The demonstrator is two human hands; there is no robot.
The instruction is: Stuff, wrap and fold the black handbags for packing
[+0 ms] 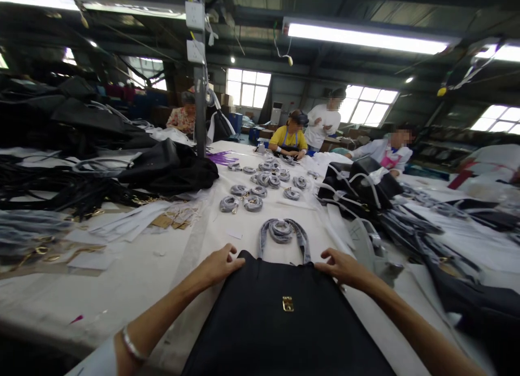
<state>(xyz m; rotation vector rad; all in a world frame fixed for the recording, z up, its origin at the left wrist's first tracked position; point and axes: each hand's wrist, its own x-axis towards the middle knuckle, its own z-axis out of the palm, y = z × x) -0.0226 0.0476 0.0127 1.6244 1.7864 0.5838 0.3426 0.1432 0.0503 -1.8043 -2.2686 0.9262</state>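
Note:
A black handbag with a gold clasp lies in front of me on the white table. Its handle, wrapped in clear film, arches away from the top edge. At the top left corner, my left hand grips the bag with its thumb on the edge and fingers curled. My right hand has the top right corner in a similar grip; part of its fingers is hidden. Inside the handle's arch rests a coiled, wrapped strap.
Several coiled straps are spread over the white table beyond the bag. Black bags and straps pile up at left, by a metal post. More black bags stand at right. Several people sit or stand farther back.

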